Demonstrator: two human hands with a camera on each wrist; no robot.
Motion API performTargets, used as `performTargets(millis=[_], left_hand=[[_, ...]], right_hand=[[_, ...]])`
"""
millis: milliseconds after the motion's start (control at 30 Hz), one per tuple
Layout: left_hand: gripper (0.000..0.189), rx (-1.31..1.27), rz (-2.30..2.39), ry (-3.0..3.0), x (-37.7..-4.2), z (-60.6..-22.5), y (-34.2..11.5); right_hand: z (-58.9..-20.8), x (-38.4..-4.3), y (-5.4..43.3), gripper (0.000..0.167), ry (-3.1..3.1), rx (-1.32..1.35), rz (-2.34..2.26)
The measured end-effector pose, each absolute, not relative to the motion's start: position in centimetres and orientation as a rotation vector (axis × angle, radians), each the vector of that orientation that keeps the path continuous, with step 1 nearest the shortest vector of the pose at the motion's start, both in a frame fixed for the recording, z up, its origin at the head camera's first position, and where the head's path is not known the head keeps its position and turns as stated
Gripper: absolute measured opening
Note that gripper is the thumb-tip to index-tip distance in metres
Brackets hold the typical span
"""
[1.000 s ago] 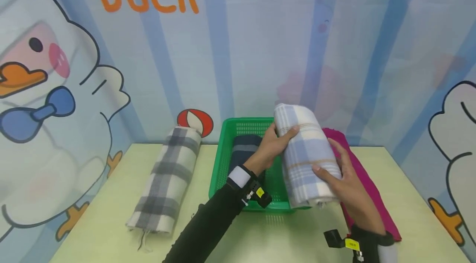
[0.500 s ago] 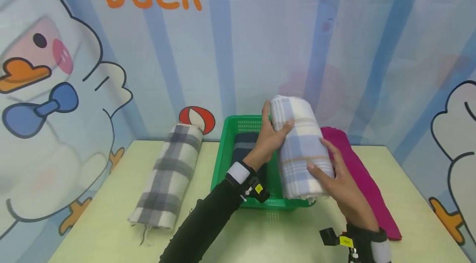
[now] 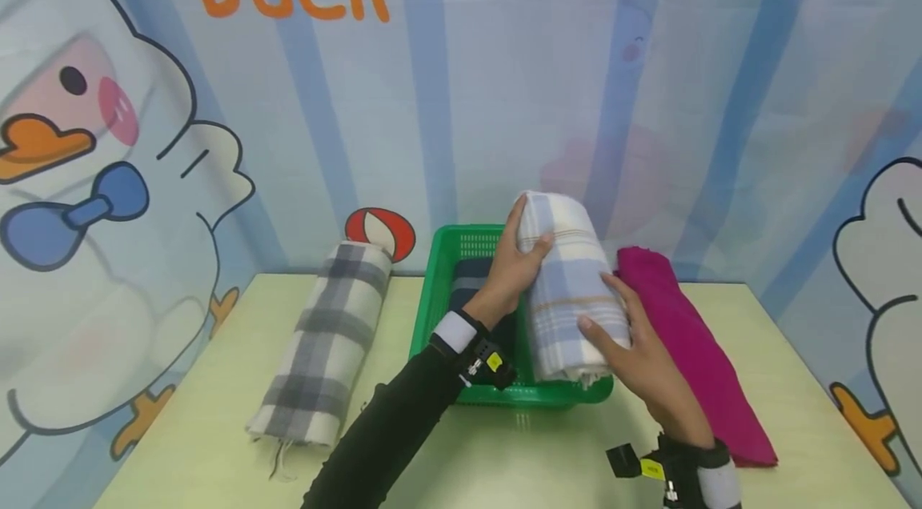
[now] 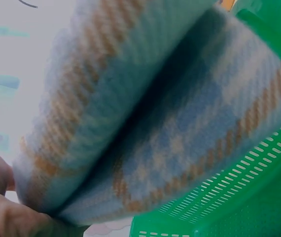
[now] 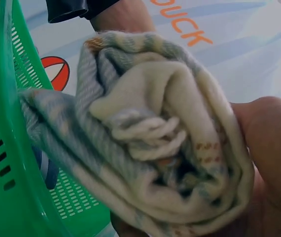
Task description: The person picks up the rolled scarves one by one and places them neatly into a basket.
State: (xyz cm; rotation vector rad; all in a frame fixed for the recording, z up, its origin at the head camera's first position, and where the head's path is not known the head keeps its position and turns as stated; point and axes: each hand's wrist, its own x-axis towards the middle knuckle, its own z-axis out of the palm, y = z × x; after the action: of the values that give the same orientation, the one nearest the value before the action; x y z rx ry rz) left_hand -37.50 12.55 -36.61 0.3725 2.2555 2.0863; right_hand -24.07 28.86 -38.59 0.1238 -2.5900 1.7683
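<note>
One blue-and-white roll (image 3: 572,285): held right of centre in the head view, tilted over the right part of the green basket (image 3: 533,395); whether its underside meets anything cannot be told.
Left hand (image 3: 513,273): curved round the roll's upper left, thumb laid on top, the other fingers mostly hidden behind; only a blurred part is caught at lower left of the left wrist view.
Right hand (image 3: 648,357): half spread, and the roll is gripped at its lower right, thumb on top; some fingers are covered, and the hand is cut by the right edge of its own wrist view.
Coiled end (image 5: 150,133): shown mid-frame in the right wrist view, pale fringe bunched inside, lowest layers cropped.
Dark cloth (image 3: 468,293): seen in the basket's left side, largely masked by the left hand and wrist.
Grey checked roll (image 3: 327,341): laid left of centre on the pale table (image 3: 519,461).
Magenta cloth (image 3: 699,357): stretched at right, partly covered by the right hand.
Duck figure (image 3: 58,309): chopped off by the left edge.
</note>
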Motion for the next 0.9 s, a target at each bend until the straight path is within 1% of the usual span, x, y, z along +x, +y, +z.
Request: performTargets(millis=[300,433,700,900], left_hand=[[0.066,0.393,2.084,2.221,-38.2,-37.2,12.0],[0.065,0.38,2.07,2.211,-38.7,-37.3,11.9],[0.061,0.329,2.014,2.204,-40.0,-37.6,12.1],[0.06,0.272,1.983,2.231,-40.3,-38.1,12.4]], right_hand=[[-38.6,-24.1,28.7,0.077,-2.64,0.159,1.715],[-38.8,-24.3,28.7,0.079,-2.665,0.172,1.731],[-39.2,-24.5,28.6,0.076,-2.688,0.15,1.683],[-39.5,-24.6,28.3,0.073,-2.684,0.147,1.647]])
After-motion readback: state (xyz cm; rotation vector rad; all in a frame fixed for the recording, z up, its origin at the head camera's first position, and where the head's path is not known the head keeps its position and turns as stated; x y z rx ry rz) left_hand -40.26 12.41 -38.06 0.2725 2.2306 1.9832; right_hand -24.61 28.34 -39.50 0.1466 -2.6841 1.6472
